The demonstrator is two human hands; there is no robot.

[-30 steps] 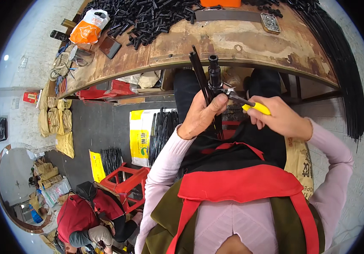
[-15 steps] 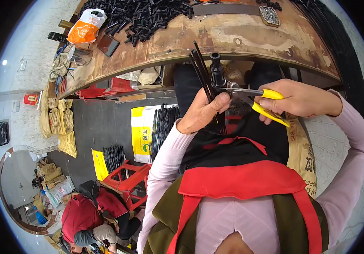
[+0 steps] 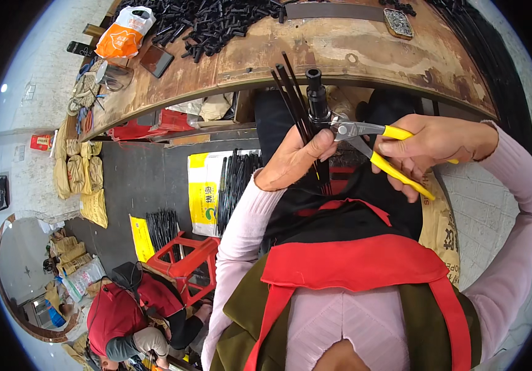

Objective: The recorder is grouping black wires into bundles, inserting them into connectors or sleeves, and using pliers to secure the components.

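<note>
My left hand (image 3: 297, 161) is closed around thin black rods (image 3: 292, 99) that stick up past the table's front edge. Beside them a black tubular fitting (image 3: 317, 102) stands upright, its base at my left thumb and fingertips. In my right hand (image 3: 423, 147) are yellow-handled pliers (image 3: 363, 130). Their handles are spread, with fingers around and between them. The metal jaws reach the base of the fitting; whether they grip anything there is too small to tell. Below my left hand, the rods' lower ends hang over my dark apron.
A wooden table (image 3: 414, 68) carries a heap of black fittings (image 3: 216, 25), a tin of small metal parts (image 3: 398, 23), a phone (image 3: 156, 61) and a bag (image 3: 123, 34). To the left are a red stool (image 3: 185, 263), bundled rods (image 3: 238, 185) and a crouching person (image 3: 117, 315).
The pliers' handles have spread wider and the tool has turned, showing more of its flat metal head. My right fingers have loosened around the lower handle. My left hand keeps its hold.
</note>
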